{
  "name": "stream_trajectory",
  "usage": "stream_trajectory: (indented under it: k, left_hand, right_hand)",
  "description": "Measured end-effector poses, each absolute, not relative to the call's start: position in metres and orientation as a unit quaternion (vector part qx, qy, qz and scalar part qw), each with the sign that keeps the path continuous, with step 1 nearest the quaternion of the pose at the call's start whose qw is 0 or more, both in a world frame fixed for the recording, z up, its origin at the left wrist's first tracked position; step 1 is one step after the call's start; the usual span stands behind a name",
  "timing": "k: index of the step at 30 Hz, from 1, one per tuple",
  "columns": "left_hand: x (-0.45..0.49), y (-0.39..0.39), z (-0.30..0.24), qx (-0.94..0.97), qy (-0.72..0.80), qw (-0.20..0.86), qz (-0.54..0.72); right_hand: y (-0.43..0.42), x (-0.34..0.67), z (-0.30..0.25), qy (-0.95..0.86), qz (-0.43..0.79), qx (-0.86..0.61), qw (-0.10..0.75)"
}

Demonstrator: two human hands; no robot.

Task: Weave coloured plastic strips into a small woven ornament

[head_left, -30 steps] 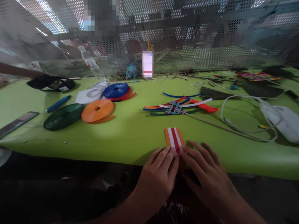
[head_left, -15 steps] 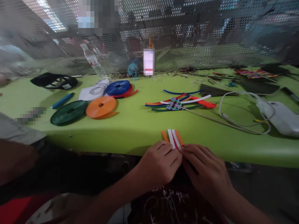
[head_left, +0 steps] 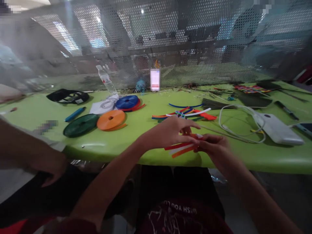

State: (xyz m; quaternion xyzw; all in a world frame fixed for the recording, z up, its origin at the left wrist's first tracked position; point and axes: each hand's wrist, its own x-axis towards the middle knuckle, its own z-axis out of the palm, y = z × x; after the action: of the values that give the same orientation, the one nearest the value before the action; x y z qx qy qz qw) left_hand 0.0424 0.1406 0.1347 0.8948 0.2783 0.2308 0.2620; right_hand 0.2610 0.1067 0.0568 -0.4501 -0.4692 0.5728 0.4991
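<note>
Above the table's front edge, my right hand [head_left: 215, 144] pinches a small bundle of red, white and orange plastic strips [head_left: 182, 150]. Their loose ends stick out to the left. My left hand [head_left: 172, 131] is closed on the same bundle from the other side, its thumb along the strips and its index finger stretched out above them. The fingers hide where the strips cross. Just behind my left hand lies a woven piece [head_left: 180, 113] with blue, white, red and green strips fanning from it, partly covered by that hand.
Left on the green table [head_left: 141, 143] lie green [head_left: 81, 126], orange [head_left: 110, 120] and blue [head_left: 127, 102] strip rolls, a blue pen [head_left: 75, 114] and a bottle [head_left: 106, 79]. A white power bank [head_left: 280, 130] with a cable lies right. Another person's arm [head_left: 26, 146] rests at far left.
Both hands have risen from the table edge to above it, with the strips. The strip ends turned from pointing away to pointing left. My view tilted up.
</note>
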Motion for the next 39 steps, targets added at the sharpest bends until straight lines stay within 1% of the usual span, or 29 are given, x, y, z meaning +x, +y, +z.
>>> stream_trajectory:
  k: [4, 9, 13, 19, 22, 25, 29, 32, 34, 36, 39]
  left_hand:
    - [0.032, 0.145, 0.115, 0.838, 0.340, 0.341, 0.256]
    - [0.033, 0.146, 0.085, 0.734, 0.394, 0.481, 0.273]
    - [0.037, 0.149, 0.072, 0.711, 0.397, 0.513, 0.271]
    - [0.033, 0.160, 0.066, 0.757, 0.375, 0.498, 0.194]
    - [0.026, 0.164, 0.076, 0.813, 0.346, 0.448, 0.137]
    - [0.015, 0.168, 0.094, 0.856, 0.299, 0.411, 0.092]
    - [0.016, 0.176, 0.113, 0.866, 0.300, 0.387, 0.107]
    - [0.038, 0.185, 0.115, 0.894, 0.295, 0.310, 0.132]
    - [0.055, 0.191, 0.111, 0.918, 0.270, 0.274, 0.096]
    - [0.065, 0.198, 0.106, 0.921, 0.252, 0.286, 0.085]
    - [0.067, 0.205, 0.098, 0.904, 0.232, 0.345, 0.096]
  right_hand:
    - [0.115, 0.269, 0.060, -0.435, 0.587, -0.442, 0.520]
    - [0.117, 0.271, 0.059, -0.429, 0.594, -0.448, 0.512]
    - [0.120, 0.272, 0.052, -0.445, 0.586, -0.464, 0.493]
    - [0.123, 0.274, 0.048, -0.483, 0.559, -0.499, 0.453]
    - [0.122, 0.274, 0.051, -0.501, 0.544, -0.514, 0.435]
    - [0.122, 0.274, 0.053, -0.502, 0.535, -0.519, 0.439]
    - [0.127, 0.274, 0.054, -0.497, 0.530, -0.523, 0.446]
    - [0.133, 0.272, 0.055, -0.497, 0.531, -0.525, 0.441]
    - [0.136, 0.270, 0.056, -0.499, 0.529, -0.530, 0.437]
    - [0.138, 0.269, 0.056, -0.502, 0.524, -0.536, 0.431]
    - [0.140, 0.271, 0.055, -0.509, 0.524, -0.543, 0.414]
